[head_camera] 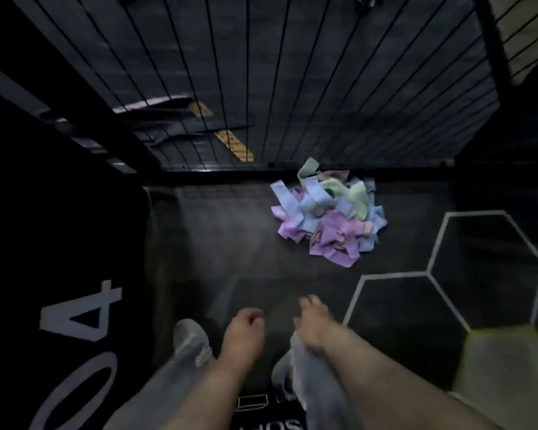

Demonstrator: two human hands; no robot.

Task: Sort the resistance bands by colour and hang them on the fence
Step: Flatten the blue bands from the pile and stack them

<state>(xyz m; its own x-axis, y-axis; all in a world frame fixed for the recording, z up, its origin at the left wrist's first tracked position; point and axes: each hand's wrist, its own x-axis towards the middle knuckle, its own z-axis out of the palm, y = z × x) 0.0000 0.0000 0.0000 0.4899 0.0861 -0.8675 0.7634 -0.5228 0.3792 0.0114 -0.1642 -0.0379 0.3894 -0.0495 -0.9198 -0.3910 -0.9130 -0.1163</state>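
Observation:
A heap of resistance bands (pixel 330 215) in purple, light blue, green and some peach lies on the dark floor, right at the foot of the black wire fence (pixel 261 88). My left hand (pixel 243 328) hangs low in the middle, fingers loosely curled, holding nothing. My right hand (pixel 312 319) is beside it, also empty, fingers relaxed and slightly blurred. Both hands are well short of the heap, above my legs. No bands hang on the visible fence wires.
White hexagon lines (pixel 432 271) mark the floor at right, with a yellowish patch (pixel 503 364) at the lower right. Large white digits (pixel 81 315) are painted on the black surface at left. Behind the fence lie dark objects and a wooden strip (pixel 233 144).

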